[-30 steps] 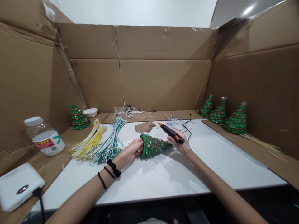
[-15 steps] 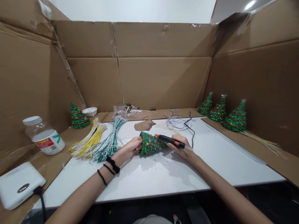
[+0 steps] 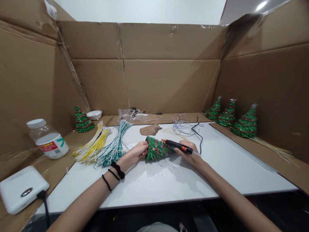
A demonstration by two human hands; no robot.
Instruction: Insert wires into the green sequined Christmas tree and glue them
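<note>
A small green Christmas tree with red garland (image 3: 158, 149) lies on its side, its wide base to the left. My left hand (image 3: 139, 150) is closed on the rim of that base. In my right hand (image 3: 188, 151) is a black glue pen (image 3: 177, 146) with an orange tip and a clear stick out of its back end. The pen's tip points left, over the tree's upper side; I cannot tell if it touches. The tree's narrow end is partly hidden behind my right hand.
Left of the tree lie green-white wires (image 3: 118, 141) and yellow-white wires (image 3: 96, 145). Behind it are a cardboard scrap (image 3: 150, 130) and tangled thin wires (image 3: 184, 127). Finished-looking trees (image 3: 245, 124) stand right, another tree (image 3: 83, 120) left. A jar (image 3: 51, 143) and white box (image 3: 23, 190) flank the board.
The whole view has shifted slightly, so things sit a little further right. Both hands keep their hold on the tree and the glue pen, with hardly any other movement.
</note>
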